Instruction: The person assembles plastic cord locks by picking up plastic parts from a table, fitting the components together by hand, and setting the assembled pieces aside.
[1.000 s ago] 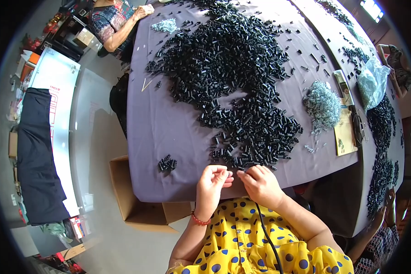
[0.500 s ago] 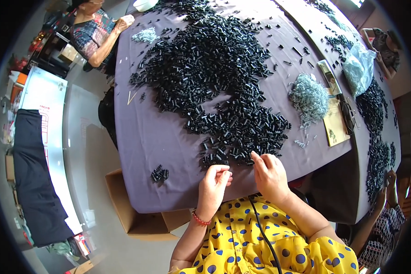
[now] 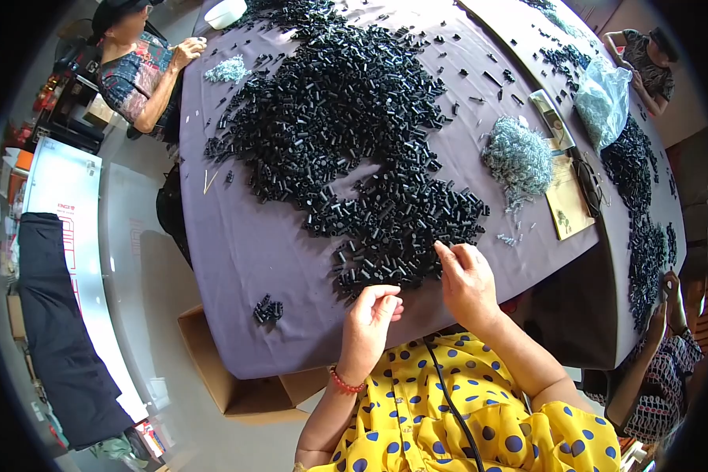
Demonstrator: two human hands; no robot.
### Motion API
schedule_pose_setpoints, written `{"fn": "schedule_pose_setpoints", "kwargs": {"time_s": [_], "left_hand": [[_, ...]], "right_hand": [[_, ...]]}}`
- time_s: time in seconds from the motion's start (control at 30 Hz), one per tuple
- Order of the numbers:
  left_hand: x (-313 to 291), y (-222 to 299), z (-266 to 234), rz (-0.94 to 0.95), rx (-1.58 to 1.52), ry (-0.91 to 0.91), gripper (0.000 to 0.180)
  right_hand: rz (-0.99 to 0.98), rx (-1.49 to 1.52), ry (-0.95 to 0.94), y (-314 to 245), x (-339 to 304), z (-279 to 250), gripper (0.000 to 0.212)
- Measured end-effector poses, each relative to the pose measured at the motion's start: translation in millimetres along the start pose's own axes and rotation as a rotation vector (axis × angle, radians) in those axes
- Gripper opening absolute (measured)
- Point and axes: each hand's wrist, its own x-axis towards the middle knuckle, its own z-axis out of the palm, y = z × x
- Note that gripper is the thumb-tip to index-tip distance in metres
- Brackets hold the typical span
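Small black cylindrical plastic pieces lie in a large heap on the cloth-covered table in front of me. My left hand is at the near edge of the heap, with fingers curled in and thumb against the index finger. Whatever it may hold is too small to make out. To its right, my right hand reaches over the heap's lower right edge, thumb and fingertips pinched together. Nothing nameable shows between those fingertips. A small separate cluster of black pieces lies to the left of my hands.
Right of the heap sits a pile of small clear-grey pieces, beside a yellow card and glasses. An open cardboard box stands below the table's near-left edge. Other people sit around the tables. A plastic bag lies farther right.
The view has shifted a little, so the table appears farther left. My right hand has moved slightly away from me and to the right over the heap. The left hand keeps its curled pose.
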Motion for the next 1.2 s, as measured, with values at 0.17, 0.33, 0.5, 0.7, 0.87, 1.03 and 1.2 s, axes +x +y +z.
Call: {"fn": "schedule_pose_setpoints", "kwargs": {"time_s": [0.17,0.33,0.5,0.7,0.87,1.03,1.2], "left_hand": [[-2.6,0.2,10.5,0.136,0.169,0.041,0.017],[2.3,0.4,3.5,0.491,0.848,0.277,0.019],[10.0,-5.2,-4.0,0.520,1.032,0.306,0.022],[8.9,-7.7,-2.5,0.526,1.024,0.315,0.022],[-1.4,-2.5,-4.6,0.517,0.984,0.321,0.023],[-10.0,0.5,-4.7,0.080,0.023,0.151,0.022],[-7.0,-6.1,-13.7,-0.220,-0.630,-0.050,0.020]], "right_hand": [[-0.018,0.154,-0.026,-4.8,-0.3,-8.4,0.045],[0.150,0.245,0.119,9.1,-6.7,-12.5,0.031],[0.138,0.269,0.081,8.0,-8.4,-10.3,0.026],[0.023,0.139,0.117,0.6,9.0,5.6,0.024],[-0.057,-0.014,-0.017,0.7,14.3,13.2,0.018],[-0.014,0.064,0.049,-4.3,12.7,10.6,0.015],[-0.035,0.207,0.118,-10.1,1.7,3.5,0.021]]}}
